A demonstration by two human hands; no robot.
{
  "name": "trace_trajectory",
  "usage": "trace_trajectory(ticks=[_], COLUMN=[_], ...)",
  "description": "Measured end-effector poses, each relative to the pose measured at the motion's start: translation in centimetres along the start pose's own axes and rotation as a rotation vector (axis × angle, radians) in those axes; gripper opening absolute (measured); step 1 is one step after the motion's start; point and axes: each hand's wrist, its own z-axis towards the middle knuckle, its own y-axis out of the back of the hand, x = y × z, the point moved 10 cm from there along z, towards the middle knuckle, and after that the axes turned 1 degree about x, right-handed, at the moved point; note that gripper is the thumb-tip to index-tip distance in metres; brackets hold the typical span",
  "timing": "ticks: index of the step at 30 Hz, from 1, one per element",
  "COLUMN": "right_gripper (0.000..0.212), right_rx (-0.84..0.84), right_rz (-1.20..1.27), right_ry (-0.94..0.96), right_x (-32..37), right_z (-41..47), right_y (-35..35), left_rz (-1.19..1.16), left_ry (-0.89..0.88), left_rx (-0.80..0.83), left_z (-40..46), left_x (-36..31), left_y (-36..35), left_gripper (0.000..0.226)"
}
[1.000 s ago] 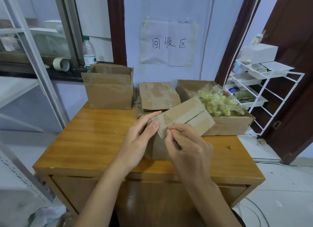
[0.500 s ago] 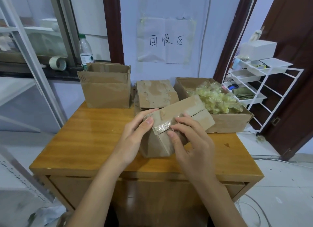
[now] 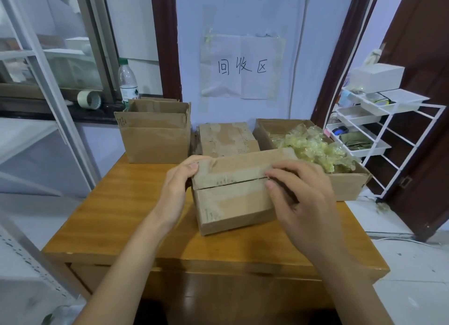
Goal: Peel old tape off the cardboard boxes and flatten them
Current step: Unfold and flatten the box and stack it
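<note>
A closed brown cardboard box [image 3: 233, 203] stands on the wooden table [image 3: 116, 208], its taped top seam facing me. My left hand [image 3: 178, 188] grips the box's left end, thumb on the top flap. At the right end my right hand [image 3: 301, 196] has its fingertips curled against the seam and grips the box there. Whether it pinches tape is hidden. Behind the box lies a stack of flattened boxes [image 3: 226, 137].
An open empty box [image 3: 155, 135] stands at the table's back left. A box full of crumpled yellowish tape [image 3: 315, 147] sits back right. A white wire rack [image 3: 379, 130] stands to the right, with a bottle [image 3: 127, 82] and a tape roll [image 3: 88, 99] on the window ledge.
The box has been turned from a tilted, end-on pose to lie level with its long side toward me. My right hand slid from the left part of the seam to its right end.
</note>
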Motion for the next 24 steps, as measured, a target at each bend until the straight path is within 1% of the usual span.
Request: trace_trajectory(ticks=[4, 6, 8, 10, 14, 18, 22, 24], right_gripper=[0.032, 0.037, 0.034, 0.024, 0.02, 0.012, 0.013, 0.014], right_rx=[-0.078, -0.069, 0.013, 0.055, -0.029, -0.049, -0.115, -0.134], right_rz=[0.019, 0.213, 0.479, 0.566, 0.614, 0.698, 0.654, 0.631], right_ry=[-0.201, -0.407, -0.596, -0.6, -0.631, -0.685, -0.669, -0.635], right_x=[-2.8, -4.6, -5.7, -5.7, -6.5, -6.8, -6.5, -5.8], right_z=[-0.5, -1.1, -1.6, -1.7, -2.1, -2.8, -2.7, -2.4], right_y=[1.7, 1.9, 0.9, 0.6, 2.0, 2.1, 2.7, 2.9], left_rz=[-0.042, -0.1, -0.133, -0.145, -0.179, -0.196, -0.116, 0.012], left_ry=[-0.013, -0.025, -0.04, -0.05, -0.067, -0.061, -0.065, -0.088], left_rx=[-0.036, -0.047, -0.045, -0.049, -0.106, -0.151, -0.16, -0.164], left_z=[-1.1, -1.7, -2.3, -2.6, -3.1, -3.4, -3.4, -3.5], left_x=[0.1, -0.1, -0.3, -0.3, -0.2, 0.2, -0.1, -1.4], left_y=[0.5, 0.6, 0.5, 0.4, 0.6, 0.9, 1.1, 1.4], left_gripper=[0.048, 0.045, 0.044, 0.046, 0.042, 0.041, 0.04, 0.04])
